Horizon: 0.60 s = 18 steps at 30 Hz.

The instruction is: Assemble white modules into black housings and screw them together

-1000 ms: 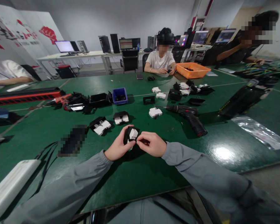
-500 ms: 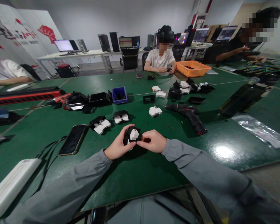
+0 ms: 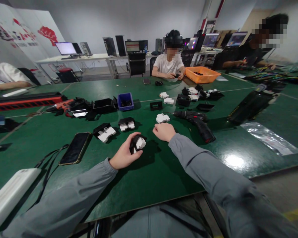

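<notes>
Evidently your left hand (image 3: 124, 153) was clamped on the unit (image 3: 140, 143) over the near part of the table (image 3: 144, 185), while your right hand (image 3: 165, 132), apart from it, was curled just beside the white piece (image 3: 162, 117); I couldn't tell whether it gripped anything. The drill (image 3: 195, 122) lay right of that piece, the phone (image 3: 75, 148) left of the unit

The tabletop (image 3: 136, 185) looks glossy, the sleeves (image 3: 81, 185) matt cloth, the white piece (image 3: 140, 143) plastic, the bag (image 3: 270, 138) shiny.
</notes>
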Each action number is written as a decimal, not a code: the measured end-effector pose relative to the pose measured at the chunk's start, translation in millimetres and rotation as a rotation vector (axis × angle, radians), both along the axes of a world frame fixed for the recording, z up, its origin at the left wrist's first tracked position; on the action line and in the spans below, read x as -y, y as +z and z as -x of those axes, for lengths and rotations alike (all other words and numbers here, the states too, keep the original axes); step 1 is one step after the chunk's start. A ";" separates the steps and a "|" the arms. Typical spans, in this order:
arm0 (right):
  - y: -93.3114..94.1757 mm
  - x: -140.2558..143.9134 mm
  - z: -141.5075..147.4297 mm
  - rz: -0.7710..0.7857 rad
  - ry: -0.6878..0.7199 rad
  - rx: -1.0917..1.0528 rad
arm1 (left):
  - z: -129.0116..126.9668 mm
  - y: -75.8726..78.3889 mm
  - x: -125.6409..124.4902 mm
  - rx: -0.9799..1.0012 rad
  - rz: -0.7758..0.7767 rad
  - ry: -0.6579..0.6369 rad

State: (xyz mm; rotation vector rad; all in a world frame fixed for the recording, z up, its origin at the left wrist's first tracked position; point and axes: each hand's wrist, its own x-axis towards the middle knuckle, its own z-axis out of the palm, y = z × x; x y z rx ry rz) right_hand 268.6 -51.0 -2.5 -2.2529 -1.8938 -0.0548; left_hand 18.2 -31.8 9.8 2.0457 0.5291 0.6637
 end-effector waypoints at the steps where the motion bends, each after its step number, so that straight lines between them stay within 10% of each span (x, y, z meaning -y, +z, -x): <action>1: 1.0 0.5 0.0 0.006 0.010 -0.010 | 0.0 -0.4 -0.3 -0.001 -0.009 0.002; 10: 4.2 25.7 -11.7 -0.006 0.103 -0.171 | -2.6 -4.7 -0.9 0.087 -0.015 0.161; 18: 9.2 44.6 25.0 -0.383 0.471 -0.700 | -4.2 -9.9 -4.3 0.054 -0.031 0.260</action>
